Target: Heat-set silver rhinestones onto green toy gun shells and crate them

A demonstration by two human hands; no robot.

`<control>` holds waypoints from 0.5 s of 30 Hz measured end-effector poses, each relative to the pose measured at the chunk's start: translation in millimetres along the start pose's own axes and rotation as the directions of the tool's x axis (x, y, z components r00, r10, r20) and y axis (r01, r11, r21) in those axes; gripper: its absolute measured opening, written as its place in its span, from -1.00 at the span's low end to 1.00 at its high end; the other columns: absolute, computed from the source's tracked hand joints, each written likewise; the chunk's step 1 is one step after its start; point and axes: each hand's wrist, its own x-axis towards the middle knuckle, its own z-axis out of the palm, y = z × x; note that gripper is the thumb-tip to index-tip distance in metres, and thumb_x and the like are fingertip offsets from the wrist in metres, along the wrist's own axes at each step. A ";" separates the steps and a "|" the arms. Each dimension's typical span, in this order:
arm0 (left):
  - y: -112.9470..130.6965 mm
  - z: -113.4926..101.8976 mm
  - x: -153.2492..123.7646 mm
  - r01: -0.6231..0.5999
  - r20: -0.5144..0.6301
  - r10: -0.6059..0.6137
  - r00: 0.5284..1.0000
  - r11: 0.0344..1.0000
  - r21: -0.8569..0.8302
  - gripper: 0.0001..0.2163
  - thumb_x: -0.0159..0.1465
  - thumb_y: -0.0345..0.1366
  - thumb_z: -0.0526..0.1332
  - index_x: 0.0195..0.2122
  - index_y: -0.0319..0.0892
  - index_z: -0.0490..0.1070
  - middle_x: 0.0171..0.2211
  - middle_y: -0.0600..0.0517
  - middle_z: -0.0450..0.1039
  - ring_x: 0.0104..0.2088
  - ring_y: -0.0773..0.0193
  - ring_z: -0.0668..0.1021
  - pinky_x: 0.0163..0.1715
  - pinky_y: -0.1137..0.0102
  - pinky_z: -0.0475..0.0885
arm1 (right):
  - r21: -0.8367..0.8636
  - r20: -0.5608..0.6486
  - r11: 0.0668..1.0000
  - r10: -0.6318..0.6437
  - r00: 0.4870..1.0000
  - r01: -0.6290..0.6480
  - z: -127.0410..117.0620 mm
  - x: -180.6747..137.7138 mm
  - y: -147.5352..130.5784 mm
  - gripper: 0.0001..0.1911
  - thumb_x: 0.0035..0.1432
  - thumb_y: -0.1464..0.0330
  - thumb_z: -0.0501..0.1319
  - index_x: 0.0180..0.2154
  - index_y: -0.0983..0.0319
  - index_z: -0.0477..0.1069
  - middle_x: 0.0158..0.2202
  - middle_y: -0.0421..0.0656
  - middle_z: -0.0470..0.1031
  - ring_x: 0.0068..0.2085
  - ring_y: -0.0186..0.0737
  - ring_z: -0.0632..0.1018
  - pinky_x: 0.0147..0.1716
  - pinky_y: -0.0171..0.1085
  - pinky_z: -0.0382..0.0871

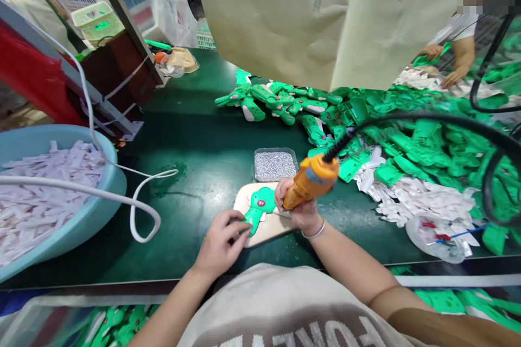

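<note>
Hands, two in view, both at the front edge of the bench. Left hand [220, 244] is closed over one flat green shaped piece [257, 211], fingers bent across its lower end, pinning it to one cream-coloured flat board [266, 233]. Right hand [299, 207] is closed around one orange corded hand tool [311, 181], its nose directed down toward the board, just beside the green piece. One pale bangle [313, 230] is on the right wrist.

Green piece lies on the board, which rests on a dark green work table [203, 135]. One grey metal tray [274, 165] of fine silver granules stands just beyond the board. One thick black cable [407, 118] runs from the tool to the right.

Left of the hands: one light blue plastic basin [52, 133] filled with many pale pink strips [49, 195], and one white cable [138, 211] looped across its rim. Right and far side: a heap of green and white moulded pieces [399, 146], too many to count, and one clear plastic bag [435, 238]. Upper right: two hands of a co-worker [442, 62], working at the heap's far side.
</note>
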 end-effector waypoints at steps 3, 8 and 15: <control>-0.2 3.7 -17.7 -0.173 -0.025 0.178 0.984 0.975 0.136 -0.80 0.35 -0.38 0.20 -0.05 -0.12 0.54 -0.05 -0.13 0.56 -0.02 0.10 0.60 -0.05 0.22 0.53 | 0.034 0.017 0.999 -0.032 0.999 0.032 8.4 18.7 -1.6 -0.32 -0.01 -0.34 0.17 -0.38 0.16 0.36 -0.53 -0.26 0.28 -0.65 -0.37 0.28 -0.71 -0.32 0.13; -8.0 10.9 -38.4 -0.220 0.027 0.220 0.975 0.944 0.245 -0.71 0.38 -0.36 0.16 0.11 -0.11 0.45 0.08 -0.16 0.54 0.11 0.05 0.57 0.06 0.17 0.53 | 0.103 0.052 0.994 -0.032 0.998 0.026 29.6 40.8 30.4 -0.32 -0.05 -0.34 0.20 -0.43 0.16 0.31 -0.57 -0.29 0.24 -0.67 -0.41 0.22 -0.72 -0.34 0.08; -12.8 13.0 -43.2 -0.208 0.036 0.205 0.978 0.949 0.237 -0.69 0.36 -0.37 0.15 0.11 -0.11 0.47 0.11 -0.17 0.53 0.17 0.01 0.54 0.13 0.12 0.50 | 0.060 0.031 0.998 0.028 0.999 -0.030 35.4 39.3 44.7 -0.30 -0.08 -0.34 0.21 -0.48 0.19 0.30 -0.59 -0.29 0.22 -0.67 -0.42 0.21 -0.73 -0.35 0.04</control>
